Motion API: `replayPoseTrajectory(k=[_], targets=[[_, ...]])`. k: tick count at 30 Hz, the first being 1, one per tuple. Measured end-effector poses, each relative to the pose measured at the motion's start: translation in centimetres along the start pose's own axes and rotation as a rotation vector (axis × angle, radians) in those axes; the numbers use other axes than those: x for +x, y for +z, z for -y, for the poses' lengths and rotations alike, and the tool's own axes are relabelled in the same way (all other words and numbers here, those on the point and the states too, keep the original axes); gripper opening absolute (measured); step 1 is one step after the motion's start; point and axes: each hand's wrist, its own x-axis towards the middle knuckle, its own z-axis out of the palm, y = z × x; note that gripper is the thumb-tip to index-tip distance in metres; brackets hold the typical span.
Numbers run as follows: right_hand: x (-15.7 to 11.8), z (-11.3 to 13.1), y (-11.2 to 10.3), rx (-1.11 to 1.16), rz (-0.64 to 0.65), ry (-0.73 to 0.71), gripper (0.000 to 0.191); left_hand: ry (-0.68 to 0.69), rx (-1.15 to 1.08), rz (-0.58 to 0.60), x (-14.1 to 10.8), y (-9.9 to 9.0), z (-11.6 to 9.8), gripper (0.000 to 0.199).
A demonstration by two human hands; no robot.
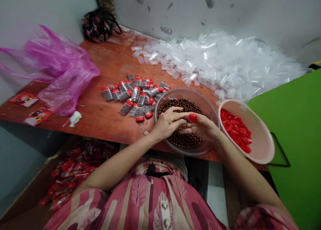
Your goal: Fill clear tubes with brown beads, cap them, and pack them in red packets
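Above a round clear bowl [212, 114] of small brown balls [187, 141], my two hands meet. My left hand [167, 124] has its fingers closed around the body of a small clear container, mostly hidden by the fingers. A red cap [192, 118] sits at the container's right end, pinched by my right hand [207, 128]. Whether the cap is fully seated I cannot make out. Left of the bowl lies a heap of capped containers [135, 94] with dark balls inside. To the right, a pink basket [263, 139] holds loose red caps [235, 128].
Clear empty containers [220, 59] are piled along the wall. A purple plastic bag [62, 66], red printed cards [25, 99] and a dark floral bag [97, 24] lie on the left of the reddish table [112, 123]. A green panel [298, 123] borders the right. Red-capped packs [72, 169] fill a box below.
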Motion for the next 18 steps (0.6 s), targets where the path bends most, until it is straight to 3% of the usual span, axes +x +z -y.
replayPoseTrajectory(k=[6, 11, 14, 16, 18], targets=[[1.0, -0.9, 1.4, 0.099, -0.105, -0.119, 0.026, 0.08, 0.059, -0.021, -0.3, 0.3, 0.3, 0.028], [1.4, 0.1, 1.3, 0.018, -0.03, -0.097, 0.038, 0.062, 0.089, -0.096, 0.3, -0.6, -0.4, 0.028], [2.6, 2.2, -1.1, -0.152, -0.046, -0.18, 0.051, 0.057, 0.212, -0.268, 1.6, -2.8, -0.5, 0.03], [4.1, 4.0, -4.0, -0.363, -0.191, -0.315, 0.049, 0.063, 0.351, -0.39, 2.3, -4.2, -0.3, 0.037], [6.2, 5.8, -7.5, -0.685, -0.379, -0.414, 0.042, 0.071, 0.469, -0.422, 2.6, -4.8, 0.1, 0.044]])
